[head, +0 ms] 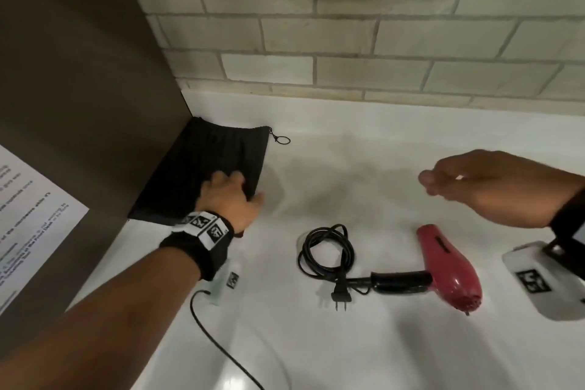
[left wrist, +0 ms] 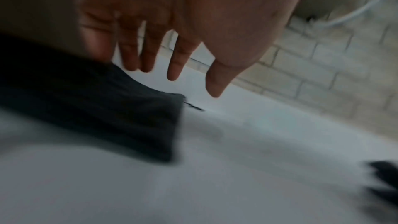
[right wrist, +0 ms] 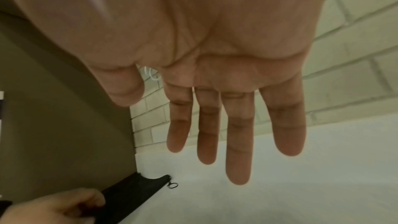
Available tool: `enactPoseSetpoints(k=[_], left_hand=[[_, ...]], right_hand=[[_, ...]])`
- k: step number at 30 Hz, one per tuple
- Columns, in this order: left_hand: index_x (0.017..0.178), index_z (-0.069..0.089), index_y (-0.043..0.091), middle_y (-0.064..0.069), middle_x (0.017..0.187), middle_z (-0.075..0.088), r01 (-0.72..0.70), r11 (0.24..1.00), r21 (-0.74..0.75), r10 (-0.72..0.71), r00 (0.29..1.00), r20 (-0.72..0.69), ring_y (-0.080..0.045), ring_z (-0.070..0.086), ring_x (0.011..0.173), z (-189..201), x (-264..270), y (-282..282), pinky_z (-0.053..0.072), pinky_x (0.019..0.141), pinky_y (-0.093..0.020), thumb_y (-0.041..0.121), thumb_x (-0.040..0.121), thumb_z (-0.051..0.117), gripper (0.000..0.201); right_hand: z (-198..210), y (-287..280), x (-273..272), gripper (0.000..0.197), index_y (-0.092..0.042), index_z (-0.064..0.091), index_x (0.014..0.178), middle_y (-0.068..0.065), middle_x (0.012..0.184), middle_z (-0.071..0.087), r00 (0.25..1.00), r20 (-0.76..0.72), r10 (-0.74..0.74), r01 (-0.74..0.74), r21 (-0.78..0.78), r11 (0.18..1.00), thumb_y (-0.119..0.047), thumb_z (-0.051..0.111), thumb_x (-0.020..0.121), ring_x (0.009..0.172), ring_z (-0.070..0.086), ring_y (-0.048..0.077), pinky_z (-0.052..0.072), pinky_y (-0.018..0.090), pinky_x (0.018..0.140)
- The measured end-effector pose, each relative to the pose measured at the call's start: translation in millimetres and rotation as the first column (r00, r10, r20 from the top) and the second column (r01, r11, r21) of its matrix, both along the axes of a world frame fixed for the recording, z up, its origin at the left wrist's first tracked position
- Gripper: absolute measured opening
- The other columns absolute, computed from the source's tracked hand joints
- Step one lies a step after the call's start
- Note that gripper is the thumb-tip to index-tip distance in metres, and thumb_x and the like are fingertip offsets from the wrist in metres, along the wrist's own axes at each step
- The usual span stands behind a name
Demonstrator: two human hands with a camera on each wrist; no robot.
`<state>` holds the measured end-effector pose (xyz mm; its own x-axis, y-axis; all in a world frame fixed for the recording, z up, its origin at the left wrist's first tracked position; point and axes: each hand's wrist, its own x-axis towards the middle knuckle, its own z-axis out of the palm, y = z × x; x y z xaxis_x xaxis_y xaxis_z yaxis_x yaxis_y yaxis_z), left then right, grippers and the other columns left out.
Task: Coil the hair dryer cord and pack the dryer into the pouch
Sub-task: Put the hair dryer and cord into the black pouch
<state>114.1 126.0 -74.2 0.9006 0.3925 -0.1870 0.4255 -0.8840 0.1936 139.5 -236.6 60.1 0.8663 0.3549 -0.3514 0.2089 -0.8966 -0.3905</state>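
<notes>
A flat black drawstring pouch (head: 215,161) (left wrist: 107,108) (right wrist: 133,192) lies at the left of the white counter (head: 348,149), against a brown panel. My left hand (head: 235,187) (left wrist: 174,77) is over its near right corner with straight, spread fingers, and grips nothing. The red hair dryer (head: 449,266) with a black handle lies on its side at the front right. Its black cord (head: 326,252) sits coiled to the left, plug (head: 341,296) nearest me. My right hand (head: 433,184) (right wrist: 206,125) hovers empty above the counter behind the dryer, fingers straight.
The brown panel (head: 79,104) with a printed sheet (head: 31,215) walls off the left side. A brick wall (head: 348,25) runs along the back. The pouch's drawstring loop (head: 282,139) (right wrist: 173,185) lies on the counter. A thin black cable (head: 215,342) trails from my left wrist.
</notes>
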Motion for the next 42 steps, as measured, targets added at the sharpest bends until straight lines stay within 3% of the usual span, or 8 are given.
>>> enactPoseSetpoints(k=[7,14,19,22,25,33,37,42], left_hand=[[0.144,-0.005,0.057,-0.01,0.164,-0.008,0.172,0.984,-0.045,-0.174,0.887,-0.427,-0.046,0.001,0.146,-25.2,-11.5,67.5,0.01,0.118,-0.054,0.061,0.083,0.052,0.084],[0.144,0.028,0.053,-0.006,0.165,-0.001,0.34,0.93,0.137,-0.277,0.897,-0.345,-0.033,0.005,0.149,6.2,-33.9,107.2,0.012,0.119,-0.047,0.009,0.083,0.055,0.079],[0.133,0.055,0.022,-0.005,0.139,0.056,0.304,0.951,-0.062,-0.304,0.953,0.0,-0.025,0.052,0.126,29.5,5.1,34.9,0.04,0.105,-0.034,0.043,0.081,0.06,0.056],[0.146,0.036,0.024,-0.009,0.153,0.037,0.29,0.952,-0.096,-0.305,0.901,-0.308,-0.031,0.041,0.136,9.8,15.1,-18.3,0.038,0.108,-0.047,0.08,0.062,0.057,0.102],[0.15,0.017,0.02,-0.02,0.159,0.016,0.281,0.96,-0.006,-0.257,0.868,-0.426,-0.047,0.021,0.142,-7.4,12.7,-39.5,0.022,0.115,-0.056,0.076,0.062,0.063,0.113],[0.085,0.058,0.01,-0.011,0.106,0.063,0.346,0.935,-0.082,-0.355,0.917,-0.183,-0.03,0.061,0.098,-5.9,3.3,-32.6,0.05,0.09,-0.042,0.023,0.086,0.053,0.014],[0.062,0.056,0.007,-0.007,0.066,0.061,0.145,0.95,-0.277,-0.164,0.985,-0.049,-0.02,0.056,0.058,-0.4,-0.7,-18.1,0.042,0.051,-0.027,0.019,0.088,0.048,0.03],[0.074,0.067,0.009,-0.01,0.074,0.069,0.0,0.875,-0.483,0.157,0.946,0.285,-0.027,0.064,0.075,33.5,-11.1,0.3,0.053,0.072,-0.037,0.024,0.085,0.055,0.022]], right_hand=[[-2.2,3.3,25.9,0.064,-0.043,0.065,0.081,-0.017,0.084,0.067,0.996,0.076,0.05,-0.049,-0.021,0.999,-0.093,0.029,0.063,0.08,0.063,0.001,0.046,0.033,0.078],[-16.5,50.4,36.8,0.045,-0.028,0.065,0.075,-0.01,0.084,0.066,0.979,0.064,0.193,-0.184,-0.119,0.976,-0.067,0.043,0.084,0.079,0.06,0.007,0.047,0.029,0.078],[-24.9,77.4,40.6,0.036,-0.031,0.064,0.077,-0.01,0.089,0.066,0.972,0.034,0.234,-0.228,-0.121,0.966,-0.061,0.048,0.087,0.081,0.06,0.006,0.048,0.029,0.078],[-23.8,84.0,37.5,0.031,-0.03,0.064,0.08,-0.013,0.09,0.065,0.965,0.025,0.263,-0.257,-0.137,0.957,-0.057,0.052,0.088,0.084,0.059,0.003,0.046,0.026,0.075],[-22.3,81.3,33.5,0.028,-0.032,0.063,0.077,-0.015,0.085,0.063,0.963,0.012,0.268,-0.265,-0.112,0.958,-0.056,0.055,0.087,0.078,0.056,-0.002,0.044,0.023,0.071],[-35.7,81.6,23.6,0.023,-0.032,0.064,0.082,-0.012,0.094,0.065,0.967,-0.059,0.247,-0.251,-0.094,0.963,-0.055,0.059,0.085,0.083,0.06,0.002,0.044,0.021,0.068],[-46.8,103.3,18.4,0.024,-0.029,0.066,0.078,-0.01,0.09,0.068,0.966,-0.043,0.256,-0.258,-0.046,0.965,-0.053,0.065,0.081,0.081,0.062,0.005,0.051,0.027,0.074],[-58.9,151.2,16.2,0.028,-0.028,0.065,0.078,-0.012,0.081,0.065,0.98,0.021,0.196,-0.197,0.078,0.977,-0.056,0.064,0.08,0.081,0.063,0.012,0.046,0.027,0.069]])
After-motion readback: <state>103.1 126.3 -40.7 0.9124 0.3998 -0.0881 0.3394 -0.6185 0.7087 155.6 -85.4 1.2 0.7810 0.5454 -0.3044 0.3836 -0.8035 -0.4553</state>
